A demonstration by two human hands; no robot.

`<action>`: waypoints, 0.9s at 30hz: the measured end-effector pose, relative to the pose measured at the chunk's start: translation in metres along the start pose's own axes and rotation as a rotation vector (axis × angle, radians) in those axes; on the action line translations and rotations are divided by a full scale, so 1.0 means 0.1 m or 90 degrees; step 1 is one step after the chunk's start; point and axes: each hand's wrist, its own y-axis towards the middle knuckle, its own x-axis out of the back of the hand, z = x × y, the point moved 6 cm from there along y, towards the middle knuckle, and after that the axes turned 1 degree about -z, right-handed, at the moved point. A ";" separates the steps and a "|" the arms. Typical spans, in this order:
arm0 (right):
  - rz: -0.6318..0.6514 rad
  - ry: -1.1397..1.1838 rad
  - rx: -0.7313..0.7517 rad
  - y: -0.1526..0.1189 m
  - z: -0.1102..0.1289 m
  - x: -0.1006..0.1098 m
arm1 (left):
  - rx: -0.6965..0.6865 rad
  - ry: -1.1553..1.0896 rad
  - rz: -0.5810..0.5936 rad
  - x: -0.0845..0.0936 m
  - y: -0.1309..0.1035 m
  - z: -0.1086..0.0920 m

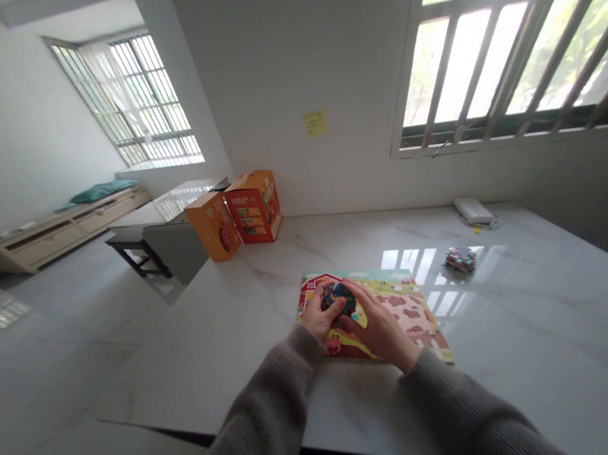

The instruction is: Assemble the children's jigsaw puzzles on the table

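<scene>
Both hands are closed around a small dark, multicoloured stack of what look like puzzle pieces (339,300). My left hand (319,316) grips it from the left, its thumb across the near side. From the right, my right hand (378,327) curves its fingers over the far side. Beneath them a farm-picture puzzle board (409,311) lies flat on the table, with a red barn at its upper left and a brown-patched cow pattern at its right. My fingers hide part of the stack and of the board's left half.
A second pile of puzzle pieces (461,259) sits to the right of the board on the white marbled table (530,345). Two orange boxes (256,208) stand at the back left. A white power strip (475,212) lies by the wall, which bears a yellow sticky note (314,123).
</scene>
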 end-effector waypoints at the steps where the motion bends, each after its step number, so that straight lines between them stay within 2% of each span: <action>1: -0.005 0.001 -0.011 0.00 -0.02 0.00 | -0.008 0.026 -0.006 0.01 0.00 0.00; 4: -0.012 0.002 -0.052 0.00 -0.06 0.01 | 0.008 0.031 0.010 -0.01 -0.01 0.00; 12: -0.031 0.032 -0.080 0.02 -0.08 0.11 | 0.056 -0.109 0.086 -0.13 -0.07 -0.02; 20: -0.035 0.052 -0.106 0.04 -0.10 0.16 | 0.135 -0.179 0.052 -0.14 -0.09 0.01; 24: -0.052 0.071 -0.127 0.04 -0.19 0.17 | 0.131 -0.174 0.044 -0.12 -0.08 0.00; 27: -0.091 0.059 -0.104 0.05 -0.18 0.24 | 0.116 -0.173 0.032 -0.09 -0.06 -0.01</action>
